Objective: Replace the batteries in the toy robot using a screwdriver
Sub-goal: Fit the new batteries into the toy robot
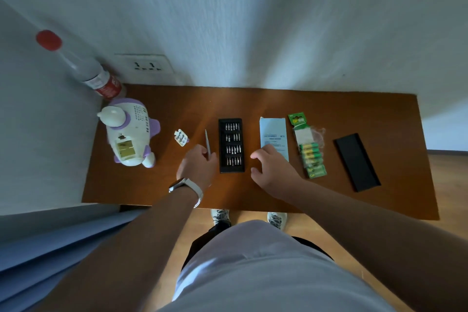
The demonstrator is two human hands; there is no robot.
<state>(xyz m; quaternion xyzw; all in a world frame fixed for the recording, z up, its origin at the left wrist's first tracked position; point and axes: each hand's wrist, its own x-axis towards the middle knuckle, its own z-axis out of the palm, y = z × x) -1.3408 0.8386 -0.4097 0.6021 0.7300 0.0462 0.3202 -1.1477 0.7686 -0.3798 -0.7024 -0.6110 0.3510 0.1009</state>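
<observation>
The white and purple toy robot point(129, 132) lies on its front at the table's left end, its battery bay open and showing yellow batteries. The small battery cover point(181, 137) rests to its right. My left hand point(198, 166), with a watch on the wrist, holds the thin silver screwdriver point(207, 143), whose tip points away from me. The black bit tray point(231, 145) lies between my hands. My right hand point(272, 171) hovers open, fingers spread, just right of the tray and over the lower end of a white leaflet point(273, 134). A green pack of new batteries point(310, 151) lies further right.
The black tray lid point(357, 162) lies near the right end of the brown table point(395, 197). A clear bottle with a red cap point(83, 68) leans in the back left corner by a wall socket point(145, 64). A blue surface point(50, 240) adjoins the table's left front.
</observation>
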